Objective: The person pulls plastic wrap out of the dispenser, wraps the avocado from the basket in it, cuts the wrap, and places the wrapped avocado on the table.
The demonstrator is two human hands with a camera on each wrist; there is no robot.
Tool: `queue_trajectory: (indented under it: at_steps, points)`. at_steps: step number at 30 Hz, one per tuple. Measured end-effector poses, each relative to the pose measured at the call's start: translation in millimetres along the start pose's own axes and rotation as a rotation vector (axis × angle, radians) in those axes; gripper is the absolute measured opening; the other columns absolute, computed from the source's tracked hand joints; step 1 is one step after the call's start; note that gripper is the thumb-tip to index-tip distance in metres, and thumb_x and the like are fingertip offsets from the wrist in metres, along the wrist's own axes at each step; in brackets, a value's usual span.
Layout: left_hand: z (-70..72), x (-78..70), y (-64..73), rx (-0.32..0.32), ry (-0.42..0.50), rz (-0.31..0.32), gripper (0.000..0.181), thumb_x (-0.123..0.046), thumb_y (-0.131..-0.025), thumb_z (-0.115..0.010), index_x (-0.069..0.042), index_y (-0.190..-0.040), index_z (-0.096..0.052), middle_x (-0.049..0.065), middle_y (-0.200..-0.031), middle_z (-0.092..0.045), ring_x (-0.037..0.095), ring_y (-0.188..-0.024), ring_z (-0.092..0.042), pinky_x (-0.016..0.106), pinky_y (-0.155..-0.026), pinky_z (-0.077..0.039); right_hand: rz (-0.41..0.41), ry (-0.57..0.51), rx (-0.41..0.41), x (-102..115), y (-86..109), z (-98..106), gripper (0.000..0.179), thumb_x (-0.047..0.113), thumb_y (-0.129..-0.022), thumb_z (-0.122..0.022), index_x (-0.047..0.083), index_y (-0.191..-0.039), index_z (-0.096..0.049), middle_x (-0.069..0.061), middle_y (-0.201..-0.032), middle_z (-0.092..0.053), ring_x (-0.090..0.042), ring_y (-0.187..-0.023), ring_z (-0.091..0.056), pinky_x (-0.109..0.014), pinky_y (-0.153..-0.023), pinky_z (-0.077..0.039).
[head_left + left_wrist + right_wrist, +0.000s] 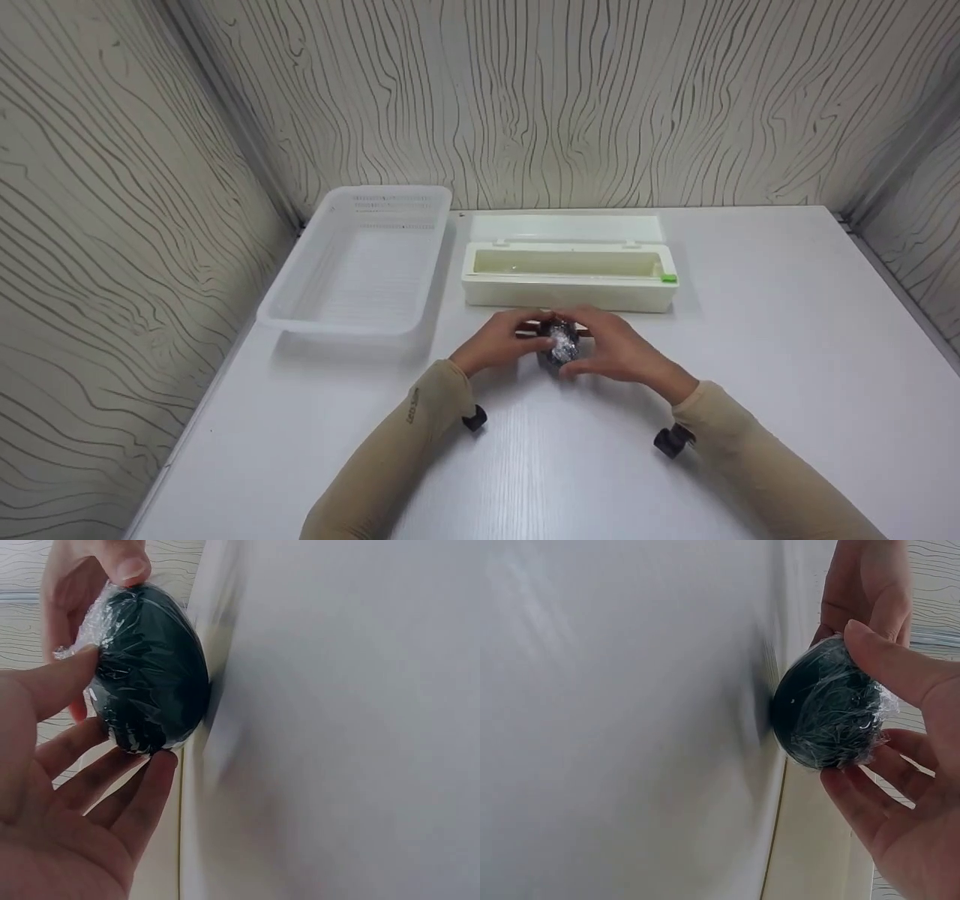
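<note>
A dark, rounded object [561, 343] wrapped in crinkled clear plastic film is held between both hands; what lies under the film I cannot tell. My left hand [504, 341] grips its left side, thumb on the near face and fingertips against the far side. From the right, my right hand [619, 349] holds it between thumb and fingers. In the left wrist view the wrapped object [154, 671] has a smooth dark green-black side, with film bunched toward the hands. The right wrist view shows the film wrinkled over the wrapped object [829, 709], close to the table.
Just beyond the hands stands a long white dispenser box [570, 295], its lid [566, 228] tipped back and a green slider [669, 278] at its right end. A white slotted plastic basket [337, 328] sits on the white table [525, 480] to the left. Wood-patterned walls enclose the table.
</note>
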State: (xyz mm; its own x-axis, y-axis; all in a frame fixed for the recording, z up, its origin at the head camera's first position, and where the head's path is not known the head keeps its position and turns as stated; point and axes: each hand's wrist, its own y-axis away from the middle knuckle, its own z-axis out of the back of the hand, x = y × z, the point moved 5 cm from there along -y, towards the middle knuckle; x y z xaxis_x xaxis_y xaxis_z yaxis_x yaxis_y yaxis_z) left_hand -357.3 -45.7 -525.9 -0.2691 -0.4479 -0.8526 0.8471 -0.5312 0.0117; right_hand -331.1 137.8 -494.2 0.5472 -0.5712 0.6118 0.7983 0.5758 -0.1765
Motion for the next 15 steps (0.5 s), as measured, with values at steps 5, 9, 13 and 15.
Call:
queue_trajectory:
  at_steps: [5,9,13,15]
  points:
    - [-1.4,-0.9,-0.6,0.003,0.008,-0.003,0.055,-0.033,-0.095,-0.076,-0.013,-0.144,-0.061,0.007,-0.147,-0.062,0.026,-0.131,-0.063,0.029,-0.110,-0.051,-0.037,-0.007,-0.010,-4.4,0.2,1.3,0.083,0.033,-0.074,-0.094,0.006,-0.144,-0.059,-0.013,-0.138,-0.066,-0.035,-0.128,-0.061,-0.054,-0.106,-0.053]
    - [-1.5,-2.8,-0.8,-0.001,0.017,-0.016,0.053,-0.030,-0.095,-0.077,-0.012,-0.143,-0.062,0.007,-0.145,-0.063,0.027,-0.130,-0.064,0.029,-0.110,-0.051,-0.054,-0.036,-0.015,-9.0,-0.3,2.1,0.079,0.036,-0.076,-0.093,0.007,-0.143,-0.062,-0.012,-0.140,-0.066,-0.036,-0.130,-0.061,-0.053,-0.107,-0.053]
    - [-0.8,-2.6,-0.8,-0.011,0.000,-0.012,0.052,-0.030,-0.094,-0.078,-0.012,-0.141,-0.063,0.006,-0.142,-0.065,0.025,-0.129,-0.065,0.028,-0.109,-0.051,-0.051,-0.083,0.001,-12.0,-1.8,1.6,0.077,0.033,-0.077,-0.092,0.007,-0.143,-0.062,-0.011,-0.144,-0.064,-0.035,-0.132,-0.060,-0.048,-0.107,-0.054]
    - [-0.6,-2.5,-0.9,-0.017,-0.020,-0.014,0.052,-0.031,-0.093,-0.079,-0.011,-0.139,-0.064,0.006,-0.139,-0.067,0.023,-0.127,-0.065,0.027,-0.108,-0.052,-0.040,-0.114,0.014,-12.5,-2.1,1.6,0.077,0.029,-0.078,-0.092,0.006,-0.144,-0.061,-0.012,-0.145,-0.062,-0.034,-0.134,-0.059,-0.045,-0.106,-0.055]
